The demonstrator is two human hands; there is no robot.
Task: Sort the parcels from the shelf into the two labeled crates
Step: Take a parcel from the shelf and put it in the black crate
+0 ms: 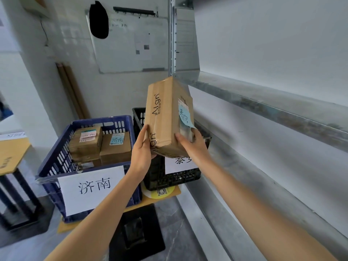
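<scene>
A metal shelf (263,104) runs along the right side, with a whiteboard (128,44) on the wall beyond its upright post. Below and to the left stand two crates side by side on a yellowish surface (178,189). The blue crate (54,162) has a white paper label (92,187) on its front and holds two brown parcels, one (85,142) on the left and one (115,146) just beside it on the right, each with a small note on top. The black crate (169,179) to its right also has a white label (178,164), partly hidden. A brown cardboard parcel (163,113) is held up in the air in front of the black crate, stood on end and tilted, with its top corner near the shelf's edge. Both hands grip its lower end. The left hand (143,147) cups the lower left corner, thumb lying straight up the side, its fingers hidden behind the box. The right hand (192,142) holds the lower right side with its thumb pressed on the front face. That thumb sits just below a blue handwritten note (185,114) stuck to the parcel.
</scene>
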